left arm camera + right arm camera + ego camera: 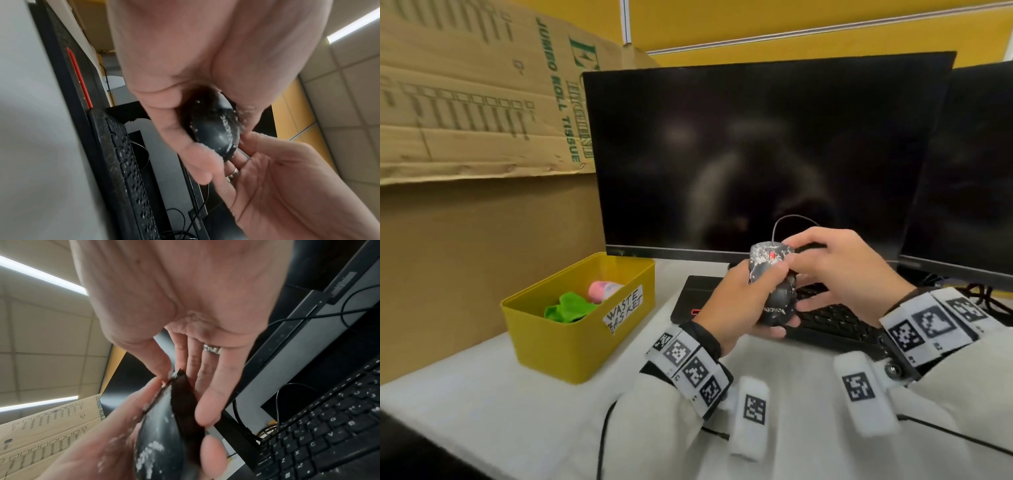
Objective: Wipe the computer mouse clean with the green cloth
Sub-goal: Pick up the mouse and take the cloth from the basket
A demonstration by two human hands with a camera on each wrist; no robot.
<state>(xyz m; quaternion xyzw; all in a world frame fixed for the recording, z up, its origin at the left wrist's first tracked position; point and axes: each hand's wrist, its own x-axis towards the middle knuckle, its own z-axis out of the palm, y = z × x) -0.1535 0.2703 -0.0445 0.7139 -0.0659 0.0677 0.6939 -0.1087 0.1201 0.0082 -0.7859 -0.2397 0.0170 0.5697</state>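
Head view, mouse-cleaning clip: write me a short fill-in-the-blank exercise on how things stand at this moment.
1. The left hand grips the mouse, whose black shell is speckled with ____ residue.
2. The green cloth lies in the ____ basket marked WASTE BASKET.
3. The right hand pinches the mouse's front end, by its ____ scroll wheel.
Missing words: white; yellow; red.

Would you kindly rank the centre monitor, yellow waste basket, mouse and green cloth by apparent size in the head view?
1. centre monitor
2. yellow waste basket
3. mouse and green cloth: roughly alike, both partly hidden, so unranked.
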